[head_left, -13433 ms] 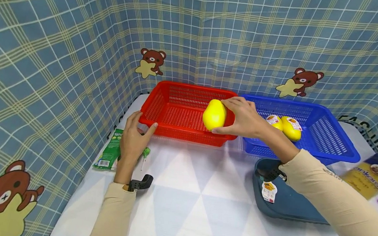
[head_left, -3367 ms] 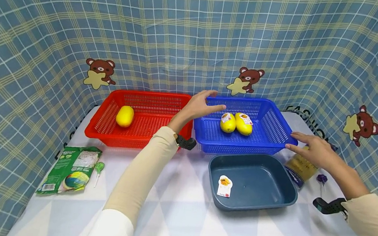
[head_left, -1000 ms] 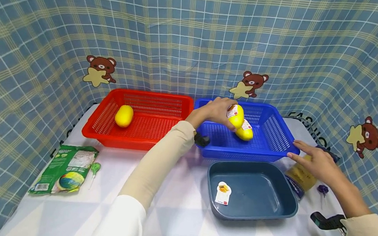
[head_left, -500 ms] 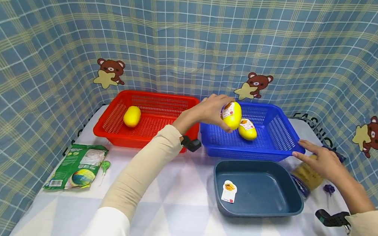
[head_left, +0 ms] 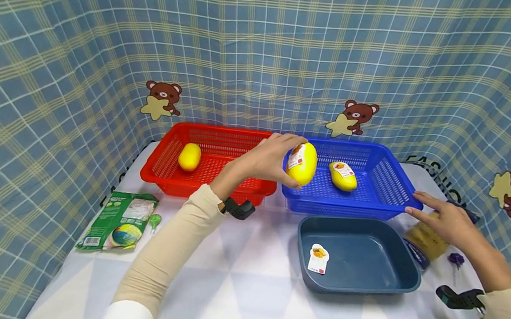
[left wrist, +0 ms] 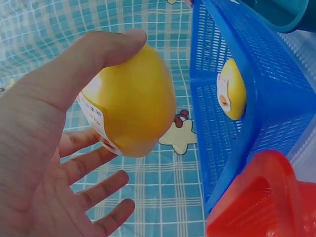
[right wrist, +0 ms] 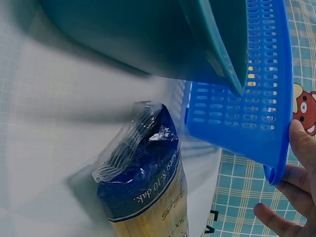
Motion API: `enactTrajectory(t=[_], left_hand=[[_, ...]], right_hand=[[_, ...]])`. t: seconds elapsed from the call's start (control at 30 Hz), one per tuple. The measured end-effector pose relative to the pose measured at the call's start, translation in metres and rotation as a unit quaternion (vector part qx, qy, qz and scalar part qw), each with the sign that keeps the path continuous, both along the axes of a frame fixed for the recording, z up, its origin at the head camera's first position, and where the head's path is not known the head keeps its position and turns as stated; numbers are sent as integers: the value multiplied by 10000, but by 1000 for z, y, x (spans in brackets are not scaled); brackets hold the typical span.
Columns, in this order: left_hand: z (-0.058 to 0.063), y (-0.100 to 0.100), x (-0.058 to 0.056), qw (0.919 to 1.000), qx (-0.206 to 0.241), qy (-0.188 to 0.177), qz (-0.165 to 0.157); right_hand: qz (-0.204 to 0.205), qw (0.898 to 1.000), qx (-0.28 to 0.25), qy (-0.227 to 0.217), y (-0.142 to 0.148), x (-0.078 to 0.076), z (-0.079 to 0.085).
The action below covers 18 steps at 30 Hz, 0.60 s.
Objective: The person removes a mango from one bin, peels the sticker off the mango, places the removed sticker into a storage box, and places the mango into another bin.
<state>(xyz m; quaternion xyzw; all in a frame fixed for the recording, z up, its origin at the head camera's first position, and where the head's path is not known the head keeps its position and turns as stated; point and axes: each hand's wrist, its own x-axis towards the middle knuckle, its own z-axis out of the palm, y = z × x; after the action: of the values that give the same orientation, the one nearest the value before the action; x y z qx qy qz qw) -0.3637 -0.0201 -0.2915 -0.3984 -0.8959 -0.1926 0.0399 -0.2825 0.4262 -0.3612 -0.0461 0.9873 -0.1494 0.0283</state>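
Observation:
My left hand [head_left: 268, 159] holds a yellow mango [head_left: 302, 164] with a white label, raised over the left end of the blue basket [head_left: 361, 205]. In the left wrist view the thumb lies along the mango [left wrist: 136, 103], while the lower fingers are spread away from it. Another labelled mango [head_left: 343, 177] lies in the blue basket. At the left end of the red basket [head_left: 227, 164] sits a third mango [head_left: 189, 157]. My right hand [head_left: 445, 221] touches the blue basket's front right corner, with thumb and fingers extended at the rim [right wrist: 284, 123].
In front of the blue basket stands a dark blue-grey tub [head_left: 365, 260] with a mango label card [head_left: 318, 259] in it. A green packet [head_left: 117, 223] and green lollipop [head_left: 155, 221] lie left. A pasta-like packet [head_left: 428, 240] and purple lollipop [head_left: 455, 260] lie right.
The mango earlier in the right hand now lies in the red basket. My left hand has lifted one of the blue basket's two mangoes and moved it left. The right hand remains at the corner.

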Motion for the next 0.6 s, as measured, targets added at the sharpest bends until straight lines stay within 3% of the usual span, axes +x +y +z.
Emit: enactTrajectory(t=[0.6], left_hand=[[-5,-36,52,9995,122,285,65]], right_hand=[[-98,9997,-53,-204,1,1,1]])
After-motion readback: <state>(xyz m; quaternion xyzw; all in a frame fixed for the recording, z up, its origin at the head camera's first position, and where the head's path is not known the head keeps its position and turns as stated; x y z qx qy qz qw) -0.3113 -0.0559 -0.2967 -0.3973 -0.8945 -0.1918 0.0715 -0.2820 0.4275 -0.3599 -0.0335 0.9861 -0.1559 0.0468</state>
